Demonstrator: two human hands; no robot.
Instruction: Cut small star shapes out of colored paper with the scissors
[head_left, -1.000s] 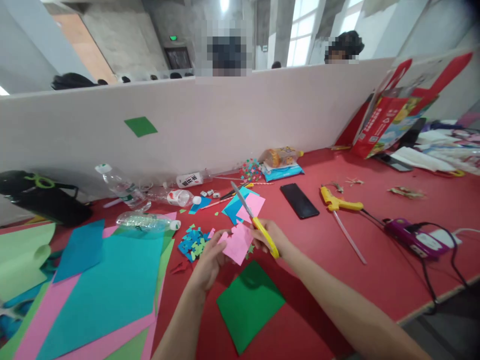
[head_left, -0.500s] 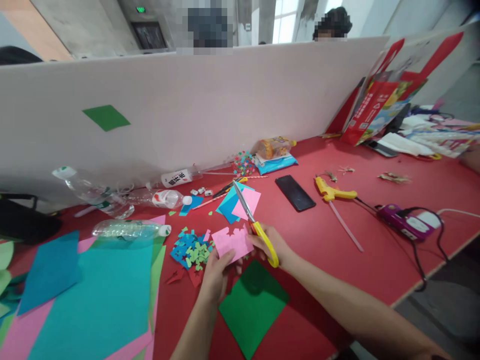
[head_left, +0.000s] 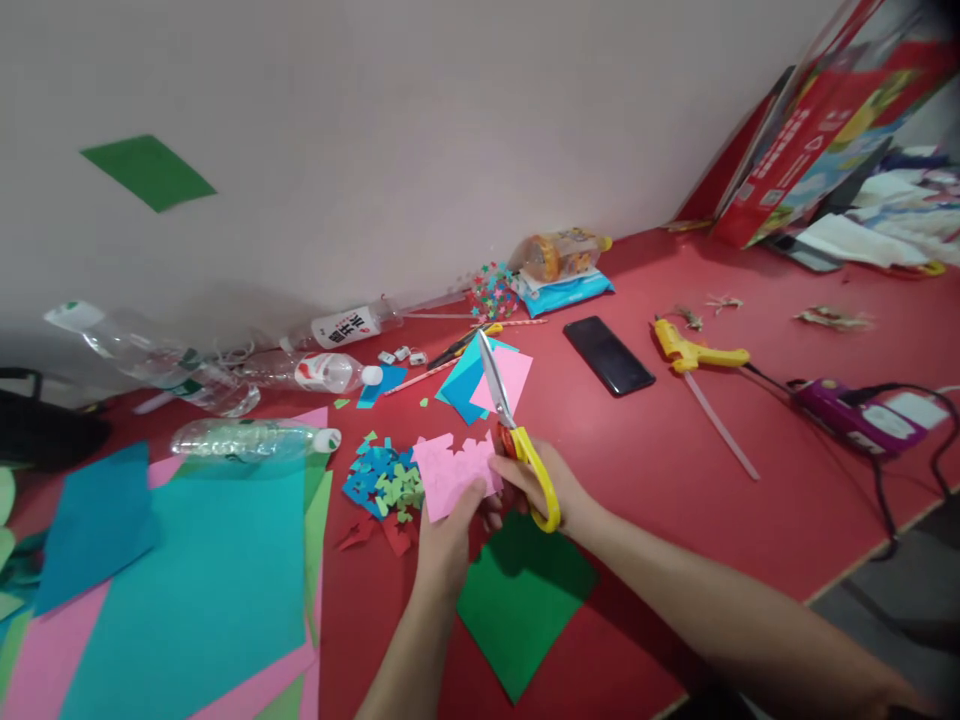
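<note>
My left hand [head_left: 448,535] pinches a piece of pink paper [head_left: 450,480] between thumb and fingers; its upper edge is notched. My right hand [head_left: 562,492] is wrapped round yellow-handled scissors [head_left: 541,480], blades together and pointing away from me. The right fingertips meet the right edge of the pink paper. Below both hands lies a green paper square [head_left: 529,610]. Left of the paper is a heap of blue and green cut pieces [head_left: 382,475], with red scraps [head_left: 397,535] in front. Beyond the scissors are blue and pink sheets [head_left: 465,385].
Clear plastic bottles [head_left: 255,440] and large coloured sheets [head_left: 217,570] cover the left side. A phone [head_left: 609,355], a yellow glue gun [head_left: 694,350] and a purple power strip [head_left: 859,415] with cords lie right. A white partition [head_left: 375,150] stands behind.
The view has tilted down, so the people beyond the partition are out of sight. Both hands still hold the pink paper and scissors; the paper's angle has shifted slightly.
</note>
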